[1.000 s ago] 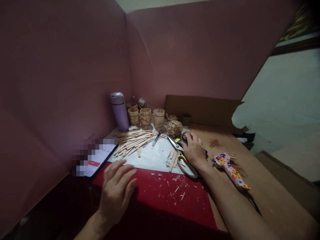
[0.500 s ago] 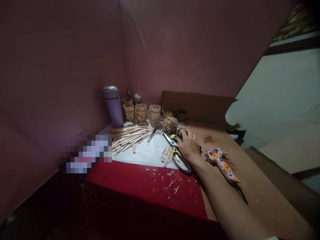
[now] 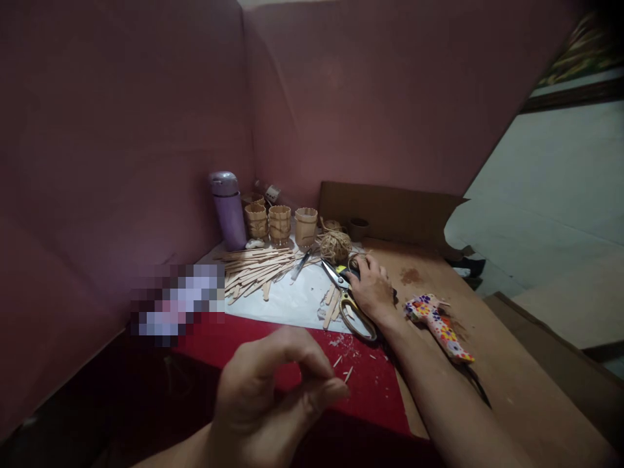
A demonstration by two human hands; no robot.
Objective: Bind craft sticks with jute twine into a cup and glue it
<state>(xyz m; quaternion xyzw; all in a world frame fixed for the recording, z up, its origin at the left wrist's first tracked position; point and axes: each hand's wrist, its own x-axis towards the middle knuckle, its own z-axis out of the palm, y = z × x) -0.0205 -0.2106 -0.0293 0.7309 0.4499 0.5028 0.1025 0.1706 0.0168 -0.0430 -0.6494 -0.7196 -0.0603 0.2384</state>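
My left hand [image 3: 275, 390] is raised above the red cloth [image 3: 370, 396], thumb and forefinger pinched together. Whatever lies between those fingertips, if anything, is too small to see. Farther off, my right hand [image 3: 374, 286] rests on the table with its fingers curled over a dark item that it mostly hides. A thin loop of twine shows by its fingertips. Partly opened scissors [image 3: 358, 318] with gold and black handles lie just left of it. The ball of twine [image 3: 335, 247] sits beyond. Loose wooden sticks [image 3: 263, 270] are heaped on the white sheet [image 3: 277, 305].
A floral-patterned glue gun [image 3: 441, 328] with a black cord lies on the brown board [image 3: 511, 390] at right. Behind the sticks stand several stick-covered cups [image 3: 279, 225] and a purple bottle [image 3: 229, 214]. A cutter knife [image 3: 301, 265] lies near the twine. Cardboard [image 3: 390, 208] stands at the back.
My left hand has come into view from below with thumb and forefinger pinched. My right hand stays by the scissors. The whole view has shifted slightly.
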